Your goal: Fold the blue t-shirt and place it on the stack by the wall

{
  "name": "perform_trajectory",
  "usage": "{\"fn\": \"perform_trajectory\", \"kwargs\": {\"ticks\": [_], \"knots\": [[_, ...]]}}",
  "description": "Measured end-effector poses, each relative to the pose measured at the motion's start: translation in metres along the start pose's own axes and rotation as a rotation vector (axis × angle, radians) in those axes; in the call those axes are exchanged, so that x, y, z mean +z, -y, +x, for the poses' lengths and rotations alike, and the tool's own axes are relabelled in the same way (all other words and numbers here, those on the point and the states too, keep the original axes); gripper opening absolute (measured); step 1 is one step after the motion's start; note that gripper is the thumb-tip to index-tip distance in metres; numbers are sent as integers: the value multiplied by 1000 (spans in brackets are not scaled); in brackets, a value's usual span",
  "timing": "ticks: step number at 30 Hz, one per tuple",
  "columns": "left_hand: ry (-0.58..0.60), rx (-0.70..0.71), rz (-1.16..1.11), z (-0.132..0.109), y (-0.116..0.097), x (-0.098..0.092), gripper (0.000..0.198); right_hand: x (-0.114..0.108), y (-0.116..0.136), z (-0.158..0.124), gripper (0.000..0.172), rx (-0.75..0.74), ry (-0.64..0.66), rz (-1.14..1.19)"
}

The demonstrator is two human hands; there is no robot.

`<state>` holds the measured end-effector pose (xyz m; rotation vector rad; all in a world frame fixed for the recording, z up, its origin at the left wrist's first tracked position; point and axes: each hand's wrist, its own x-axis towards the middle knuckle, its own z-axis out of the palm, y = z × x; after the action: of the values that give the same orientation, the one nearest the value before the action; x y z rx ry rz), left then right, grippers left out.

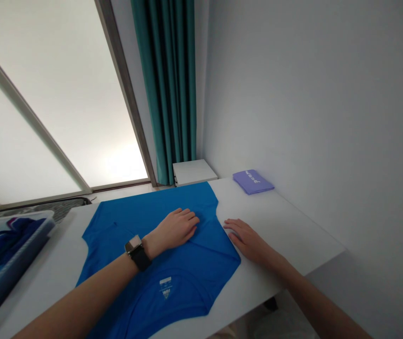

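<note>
A bright blue T-shirt [145,263] lies spread on a white table [293,226], its collar and label toward me. My left hand [176,228] rests flat on the shirt's middle, fingers stretched out, a dark watch on the wrist. My right hand [245,238] lies flat along the shirt's right edge, where a sleeve is folded inward, fingers extended and touching the fabric edge and table.
A folded purple garment [253,181] sits at the table's far right by the wall. A clear plastic bin [11,254] with blue clothes stands at the left. Beyond the table are a small white cabinet [192,172], a teal curtain [168,89] and a large window [46,108].
</note>
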<state>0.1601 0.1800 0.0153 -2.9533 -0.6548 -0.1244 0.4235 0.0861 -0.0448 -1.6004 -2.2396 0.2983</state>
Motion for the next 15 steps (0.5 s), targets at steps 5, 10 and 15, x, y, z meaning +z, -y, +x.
{"fn": "perform_trajectory", "kwargs": {"ticks": [5, 10, 15], "knots": [[-71, 3, -52, 17, -19, 33, 41, 9, 20, 14, 49, -68, -22, -122], [-44, -78, -102, 14, -25, 66, 53, 20, 25, 19, 58, -120, 55, -217], [-33, -116, -124, 9, -24, 70, 59, 22, 23, 16, 63, -103, 141, -200]]}}
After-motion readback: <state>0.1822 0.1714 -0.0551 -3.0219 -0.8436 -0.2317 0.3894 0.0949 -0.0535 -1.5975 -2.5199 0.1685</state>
